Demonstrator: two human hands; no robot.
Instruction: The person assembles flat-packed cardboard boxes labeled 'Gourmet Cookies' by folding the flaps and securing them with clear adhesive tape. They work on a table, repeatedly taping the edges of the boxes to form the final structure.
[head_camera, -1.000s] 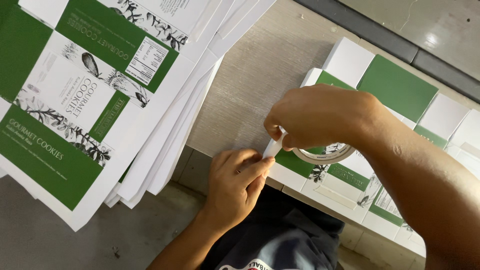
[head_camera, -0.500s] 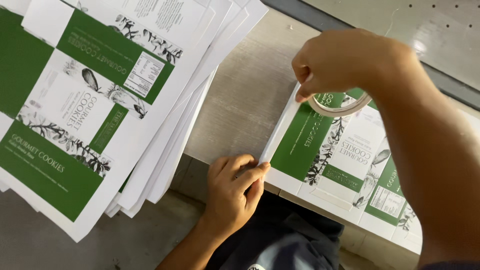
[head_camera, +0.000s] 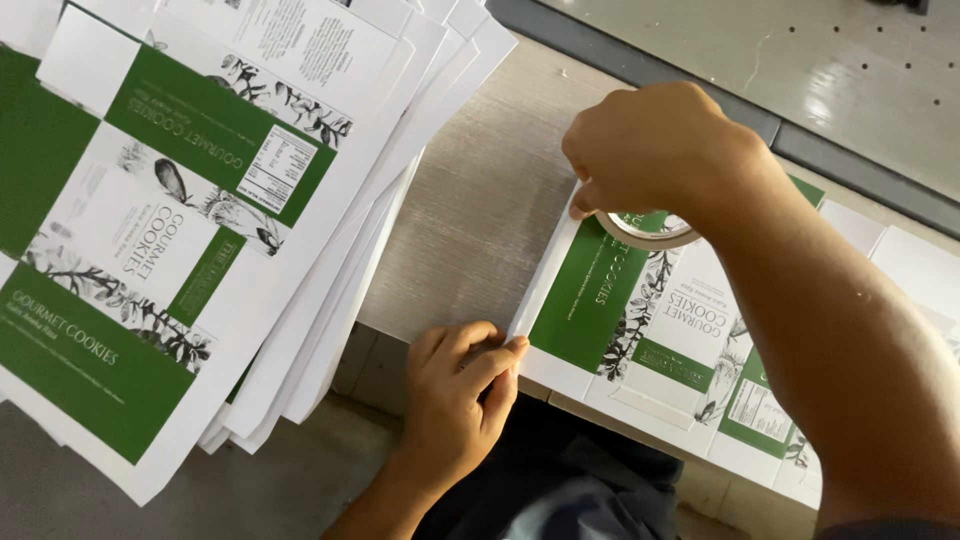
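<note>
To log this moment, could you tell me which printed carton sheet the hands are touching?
The single sheet on the right, under the left hand and right hand, not the fanned stack.

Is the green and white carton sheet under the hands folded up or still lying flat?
Flat: the carton sheet lies spread on the table.

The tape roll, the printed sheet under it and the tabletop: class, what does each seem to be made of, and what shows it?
Tape roll: probably clear or pale plastic film, slightly glossy, with the sheet's colour showing through the ring.
Printed sheet: thin card or heavy paper, smooth and matt, white edges around green print.
Tabletop: looks like wood or wood-look laminate, with fine grey-brown grain lines.
</note>
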